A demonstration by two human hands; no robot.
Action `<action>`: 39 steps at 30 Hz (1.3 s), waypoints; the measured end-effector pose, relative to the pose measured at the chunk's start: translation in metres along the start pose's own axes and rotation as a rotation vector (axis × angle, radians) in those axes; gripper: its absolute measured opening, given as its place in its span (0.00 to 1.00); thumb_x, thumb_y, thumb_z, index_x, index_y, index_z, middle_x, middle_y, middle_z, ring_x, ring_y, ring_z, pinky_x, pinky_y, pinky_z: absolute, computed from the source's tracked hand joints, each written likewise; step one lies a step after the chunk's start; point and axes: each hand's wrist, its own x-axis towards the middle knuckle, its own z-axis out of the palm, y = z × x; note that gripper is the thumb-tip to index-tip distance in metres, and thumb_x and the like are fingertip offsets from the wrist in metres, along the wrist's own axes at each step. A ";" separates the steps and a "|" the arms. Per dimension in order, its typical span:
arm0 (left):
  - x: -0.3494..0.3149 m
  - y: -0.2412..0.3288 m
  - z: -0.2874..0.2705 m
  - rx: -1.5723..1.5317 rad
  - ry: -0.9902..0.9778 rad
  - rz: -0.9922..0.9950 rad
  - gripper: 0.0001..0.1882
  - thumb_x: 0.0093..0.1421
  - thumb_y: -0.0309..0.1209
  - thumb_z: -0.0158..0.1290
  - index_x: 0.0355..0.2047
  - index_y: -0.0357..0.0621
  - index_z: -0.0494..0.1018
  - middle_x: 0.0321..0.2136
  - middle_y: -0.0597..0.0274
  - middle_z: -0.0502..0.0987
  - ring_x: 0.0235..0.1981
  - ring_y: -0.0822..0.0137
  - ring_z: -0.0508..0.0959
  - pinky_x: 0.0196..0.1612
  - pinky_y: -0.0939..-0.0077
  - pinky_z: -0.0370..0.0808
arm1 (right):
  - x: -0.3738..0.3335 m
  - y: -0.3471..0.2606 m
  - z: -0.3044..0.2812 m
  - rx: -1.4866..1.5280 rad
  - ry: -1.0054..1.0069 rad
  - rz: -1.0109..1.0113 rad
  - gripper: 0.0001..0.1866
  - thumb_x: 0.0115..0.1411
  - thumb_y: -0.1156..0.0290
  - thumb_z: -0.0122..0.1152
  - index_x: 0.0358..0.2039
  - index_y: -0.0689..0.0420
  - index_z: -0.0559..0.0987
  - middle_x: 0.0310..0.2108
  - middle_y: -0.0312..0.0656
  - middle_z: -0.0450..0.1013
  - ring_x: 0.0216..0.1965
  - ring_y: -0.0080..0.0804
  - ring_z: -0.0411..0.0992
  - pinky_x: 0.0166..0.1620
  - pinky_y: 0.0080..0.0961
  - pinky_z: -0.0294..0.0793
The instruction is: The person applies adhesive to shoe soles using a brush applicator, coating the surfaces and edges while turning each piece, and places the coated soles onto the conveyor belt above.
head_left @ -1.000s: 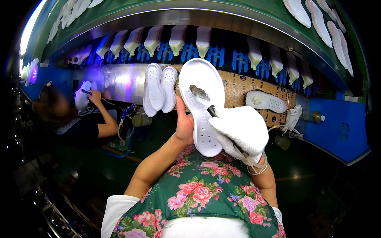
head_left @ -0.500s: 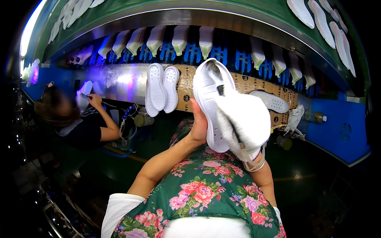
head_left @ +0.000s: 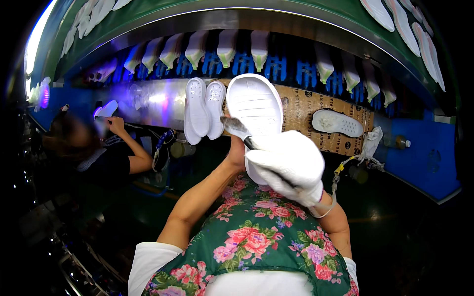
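Observation:
My bare left hand (head_left: 237, 152) grips a white shoe sole (head_left: 255, 101) by its left edge, in front of my apron. The sole stands tilted up, with its hollow, ribbed inner face toward me. My gloved right hand (head_left: 289, 165) is closed round the dark handle of a brush (head_left: 236, 127). The bristles lie over the sole's left edge, close above my left fingers; whether they touch it I cannot tell. Part of the sole's lower half is hidden behind the white glove.
Several white soles (head_left: 198, 111) lie left on the bench, and another sole (head_left: 340, 123) rests on the cardboard (head_left: 306, 103). Shoe uppers (head_left: 259, 52) hang along the conveyor. A co-worker (head_left: 74, 133) handles a sole at left. A bottle (head_left: 397, 142) lies right, beside a white rag (head_left: 371, 142).
The brush has moved from the sole's upper right side to its left edge, with my right hand shifting left and down. The sole has turned and moved slightly left.

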 end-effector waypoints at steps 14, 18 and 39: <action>0.011 0.029 -0.005 -0.244 0.436 0.083 0.66 0.49 0.85 0.15 0.64 0.39 0.59 0.45 0.40 0.76 0.39 0.51 0.82 0.46 0.56 0.81 | -0.015 0.013 0.019 -0.140 -0.007 -0.015 0.19 0.46 0.81 0.72 0.42 0.57 0.85 0.34 0.44 0.81 0.34 0.40 0.81 0.37 0.30 0.79; 0.005 0.027 -0.036 -0.224 -0.077 -0.110 0.69 0.41 0.90 0.25 0.56 0.34 0.66 0.39 0.40 0.77 0.36 0.48 0.81 0.40 0.53 0.81 | -0.016 0.004 0.031 -0.039 -0.082 -0.105 0.17 0.46 0.81 0.72 0.39 0.55 0.85 0.37 0.45 0.82 0.35 0.40 0.81 0.39 0.32 0.78; 0.023 0.049 -0.016 -0.326 -0.050 -0.029 0.61 0.45 0.87 0.34 0.48 0.36 0.69 0.31 0.51 0.74 0.28 0.58 0.74 0.37 0.60 0.73 | -0.025 0.017 0.025 0.181 -0.051 -0.010 0.17 0.47 0.83 0.70 0.40 0.57 0.83 0.33 0.45 0.80 0.30 0.41 0.79 0.33 0.31 0.77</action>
